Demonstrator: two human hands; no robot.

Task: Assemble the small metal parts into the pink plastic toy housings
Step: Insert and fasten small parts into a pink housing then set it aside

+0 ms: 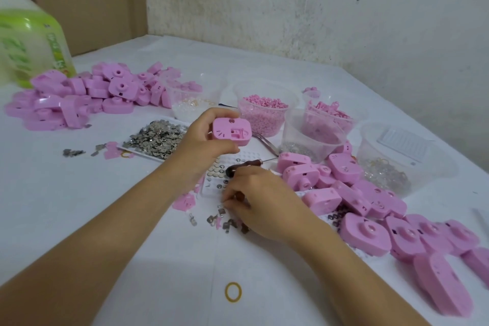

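My left grip (201,137) clamped the pink case (231,131), which seemed light and hard, by its edges above the desk (105,219), and my right grip (259,201) curled over tiny, slippery-looking metal bits (225,219); I couldn't tell if it pinched one.

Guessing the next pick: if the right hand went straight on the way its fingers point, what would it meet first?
The loose metal parts on the table, just beyond the fingertips of the right hand, down-left in the picture. They look nearly in contact, though depth is unclear.
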